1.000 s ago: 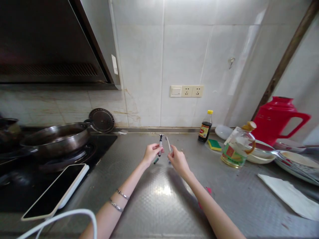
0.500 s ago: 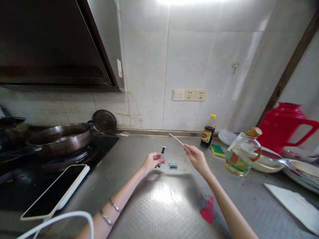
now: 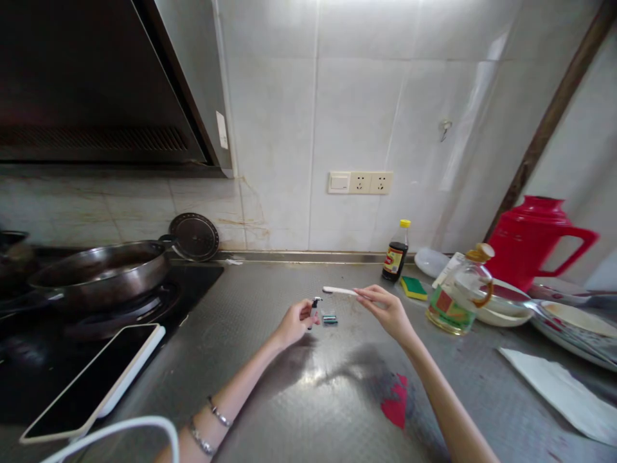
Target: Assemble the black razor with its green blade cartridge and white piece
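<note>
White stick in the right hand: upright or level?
Roughly level: the white stick runs almost straight across the picture from the right hand.

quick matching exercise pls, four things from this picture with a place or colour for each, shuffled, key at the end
1 white stick
2 T-shaped tool
3 sponge
4 phone

A green and yellow
B in the left hand
C black with a pale rim
D in the right hand

Pairs: 1-D, 2-B, 3-A, 4-C
</note>
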Motion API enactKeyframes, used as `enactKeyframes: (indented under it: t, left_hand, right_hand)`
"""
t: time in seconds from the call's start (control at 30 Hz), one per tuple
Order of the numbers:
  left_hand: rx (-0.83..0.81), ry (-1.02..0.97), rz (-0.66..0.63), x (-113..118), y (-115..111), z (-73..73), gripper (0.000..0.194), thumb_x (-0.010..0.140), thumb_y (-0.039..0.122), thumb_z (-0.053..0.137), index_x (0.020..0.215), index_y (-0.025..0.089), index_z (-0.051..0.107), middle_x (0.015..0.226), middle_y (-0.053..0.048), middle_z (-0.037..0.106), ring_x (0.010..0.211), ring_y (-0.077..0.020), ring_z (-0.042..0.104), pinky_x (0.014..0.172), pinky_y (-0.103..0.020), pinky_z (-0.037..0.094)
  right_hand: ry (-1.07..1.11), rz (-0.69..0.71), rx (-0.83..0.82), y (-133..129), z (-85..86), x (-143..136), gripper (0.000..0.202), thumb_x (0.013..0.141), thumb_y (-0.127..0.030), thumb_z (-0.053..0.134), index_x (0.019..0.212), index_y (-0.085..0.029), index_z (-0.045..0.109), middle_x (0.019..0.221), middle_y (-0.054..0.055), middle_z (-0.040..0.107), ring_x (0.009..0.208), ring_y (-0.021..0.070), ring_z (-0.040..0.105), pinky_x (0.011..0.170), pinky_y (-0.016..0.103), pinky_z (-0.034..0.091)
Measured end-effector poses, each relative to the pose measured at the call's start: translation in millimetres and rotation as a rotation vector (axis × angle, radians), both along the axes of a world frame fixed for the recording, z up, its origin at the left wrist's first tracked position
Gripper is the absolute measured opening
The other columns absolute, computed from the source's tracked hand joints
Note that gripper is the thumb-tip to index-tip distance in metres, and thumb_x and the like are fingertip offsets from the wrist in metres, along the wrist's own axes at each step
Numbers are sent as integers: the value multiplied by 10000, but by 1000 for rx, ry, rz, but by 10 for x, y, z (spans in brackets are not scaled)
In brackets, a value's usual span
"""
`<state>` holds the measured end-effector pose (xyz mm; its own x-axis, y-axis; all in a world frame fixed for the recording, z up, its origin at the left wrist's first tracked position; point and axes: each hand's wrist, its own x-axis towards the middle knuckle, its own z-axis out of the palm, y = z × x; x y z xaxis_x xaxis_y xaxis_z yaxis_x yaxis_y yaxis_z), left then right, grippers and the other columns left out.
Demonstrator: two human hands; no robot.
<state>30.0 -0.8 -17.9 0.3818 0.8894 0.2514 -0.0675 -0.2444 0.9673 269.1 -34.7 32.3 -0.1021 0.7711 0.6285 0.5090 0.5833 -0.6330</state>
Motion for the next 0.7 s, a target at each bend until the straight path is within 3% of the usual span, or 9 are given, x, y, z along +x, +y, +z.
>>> enactKeyframes:
  t: [0.27, 0.47, 0.7]
  left_hand:
    - [9, 39, 16, 10, -54, 53, 314, 681, 261, 662, 965, 156, 582, 688, -22, 637, 693, -151, 615, 654, -249, 430]
    - [-7, 50, 51, 30, -90, 94, 255, 673, 215, 663, 915, 151, 616, 684, -22, 643, 677, -144, 597, 640, -238, 417]
    - [-4, 42, 46, 34, -68, 33, 203, 673, 215, 674, 860, 153, 628, 741, -45, 667, 733, -163, 617, 705, -264, 443]
  right_hand:
    - [20, -22, -27, -9, -52, -31, 333, 787, -448, 558, 927, -190, 714, 783, 69, 641, 737, 179, 592, 679, 281, 464]
    - [41, -34, -5, -6, -77, -49, 296, 787, -422, 571, 922, -201, 714, 799, 59, 642, 744, 174, 595, 679, 271, 456]
    - [19, -37, 34, -45, -51, -66, 284, 797, -411, 564, 920, -205, 715, 779, 55, 638, 724, 169, 593, 667, 270, 454]
